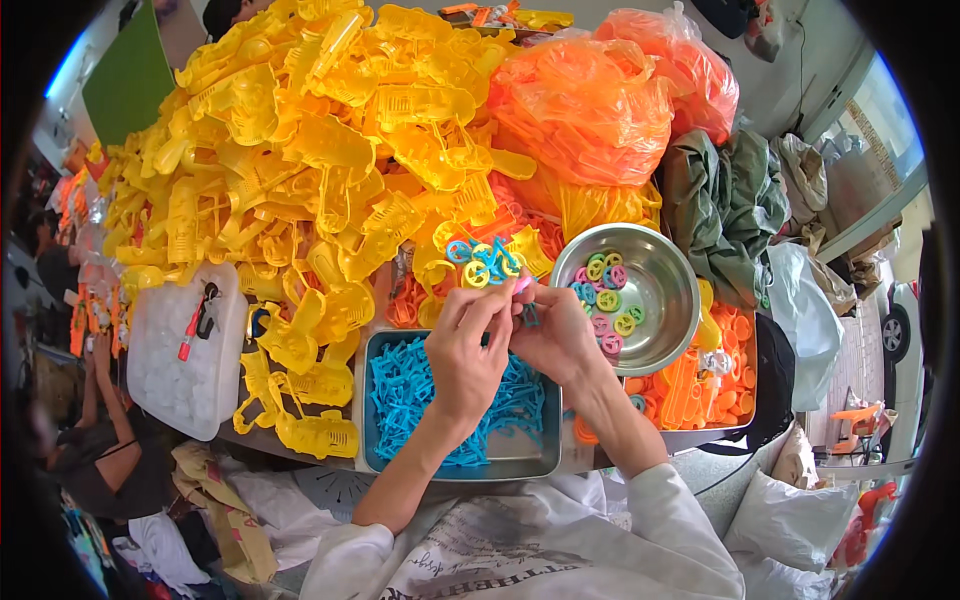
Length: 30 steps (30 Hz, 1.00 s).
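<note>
Above the back edge of a metal tray (553, 455) of small blue plastic parts (410, 395), my two hands meet at the fingertips. My right hand (558, 328) is closed on a small pink wheel (522, 285), with a blue part (530, 315) showing under its fingers. My left hand (468, 345) pinches at the same spot; what its fingers grip is hidden. Just beyond the fingertips lie several yellow and blue wheels (476, 273) with blue parts among them. To the right, a steel bowl (668, 290) holds loose pink, yellow, green and blue wheels (607, 300).
A high heap of yellow plastic shells (290, 150) fills the back left. Orange bags (590, 100) stand at the back right, orange parts (690, 390) below the bowl. A white tub (150, 340) carries a red-handled tool (190, 335). Another person's arm (110, 390) shows far left.
</note>
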Motion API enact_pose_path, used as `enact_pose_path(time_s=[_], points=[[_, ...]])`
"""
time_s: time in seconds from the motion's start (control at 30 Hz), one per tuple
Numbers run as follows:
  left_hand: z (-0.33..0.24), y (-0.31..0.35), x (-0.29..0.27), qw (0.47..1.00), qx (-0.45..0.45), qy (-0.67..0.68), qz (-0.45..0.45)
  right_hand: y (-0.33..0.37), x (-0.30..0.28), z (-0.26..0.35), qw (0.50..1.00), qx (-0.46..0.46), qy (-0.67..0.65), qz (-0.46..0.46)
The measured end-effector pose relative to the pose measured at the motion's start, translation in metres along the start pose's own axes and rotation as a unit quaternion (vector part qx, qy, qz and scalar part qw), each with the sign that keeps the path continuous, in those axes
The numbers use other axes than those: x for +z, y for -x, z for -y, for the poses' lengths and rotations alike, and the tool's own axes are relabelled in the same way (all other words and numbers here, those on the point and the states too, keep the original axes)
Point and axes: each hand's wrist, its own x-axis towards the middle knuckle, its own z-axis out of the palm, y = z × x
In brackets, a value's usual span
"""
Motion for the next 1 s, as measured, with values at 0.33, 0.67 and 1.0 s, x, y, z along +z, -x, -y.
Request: enact_pose_path(time_s=[0.33, 0.67, 1.0], points=[[0.000, -0.004, -0.013, 0.997, -0.017, -0.027, 0.070, 0.000, 0.003, -0.008, 0.997, -0.036, 0.054, -0.031], [0.011, -0.009, -0.013, 0.998, -0.001, 0.043, 0.049, 0.004, 0.009, -0.013, 0.998, -0.044, 0.053, 0.013], [0.003, -0.005, -0.026, 0.961, -0.167, 0.219, -0.036, -0.001, 0.010, -0.031, 0.960, -0.111, 0.236, 0.100]])
